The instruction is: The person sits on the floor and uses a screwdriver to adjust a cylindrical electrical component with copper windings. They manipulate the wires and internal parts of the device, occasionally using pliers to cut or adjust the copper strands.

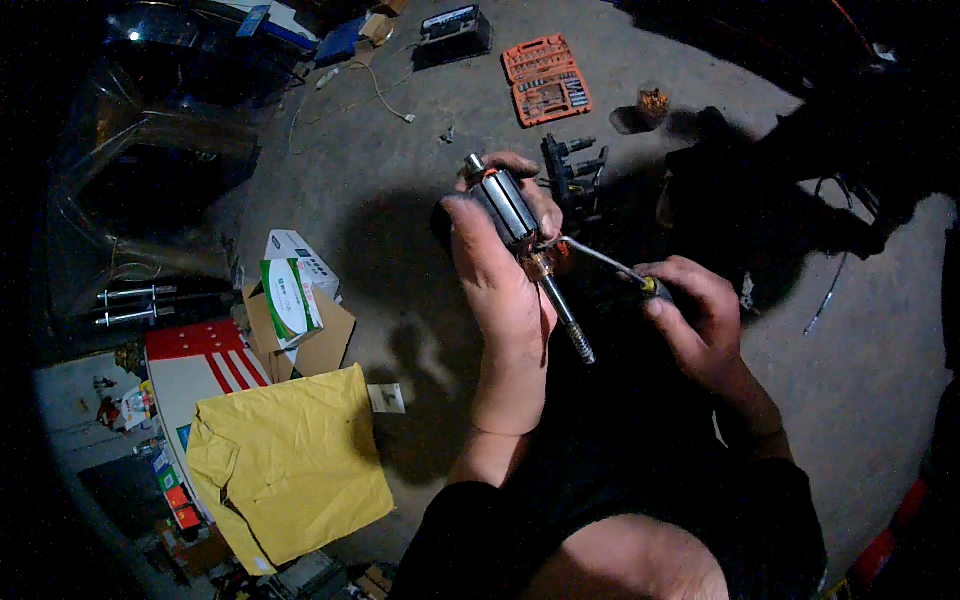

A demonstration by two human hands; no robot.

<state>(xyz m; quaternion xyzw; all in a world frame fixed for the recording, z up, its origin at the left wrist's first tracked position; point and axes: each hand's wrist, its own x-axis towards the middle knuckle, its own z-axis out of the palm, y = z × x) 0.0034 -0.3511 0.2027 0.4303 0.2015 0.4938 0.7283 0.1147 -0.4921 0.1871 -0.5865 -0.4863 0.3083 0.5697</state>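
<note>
My left hand (490, 240) is wrapped round a motor armature (508, 207), a steel-laminated rotor with a copper-coloured part below the core. Its long shaft slants down to the right and ends in a threaded-looking tip; a short stub sticks out at the top. In my right hand (700, 310) is a screwdriver (600, 254) with a thin metal shank and a yellow and dark handle. The shank's tip meets the armature near the lower end of its core. Exactly what it touches there is too small to tell.
On the floor ahead lie an open orange socket set (548, 82), a black battery (452, 38) and dark metal parts (572, 170). A yellow cloth (300, 460) spreads at the lower left, beside an open cardboard box (330, 340). A cable (380, 90) trails across the floor.
</note>
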